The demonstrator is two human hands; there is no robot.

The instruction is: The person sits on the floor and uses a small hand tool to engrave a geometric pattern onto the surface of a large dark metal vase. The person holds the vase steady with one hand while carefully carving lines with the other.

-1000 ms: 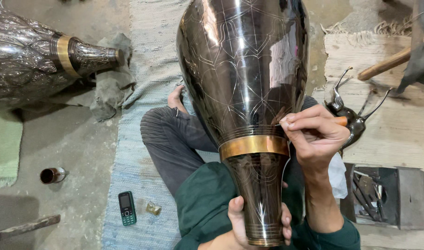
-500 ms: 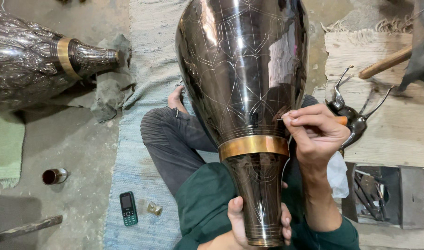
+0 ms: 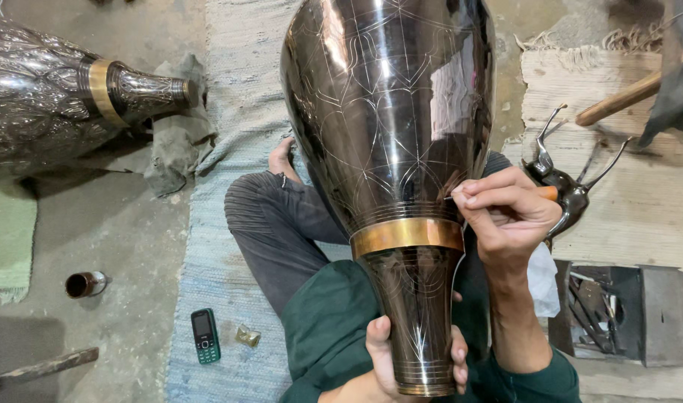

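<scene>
Across lap: dark engraved vase (image 3: 390, 134), neck gripped by left hand (image 3: 412, 358); right hand (image 3: 506, 216) pinching scribing tool (image 3: 547, 192) near brass band (image 3: 406, 235). Risk: polished surface, likely tool skid, stray scratch.

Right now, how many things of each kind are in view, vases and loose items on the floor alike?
Large metal vases: 2, the dark engraved vase and the embossed vase
Mobile phone: 1
Small metal cup: 1
Tool tray: 1
Total: 5
</scene>
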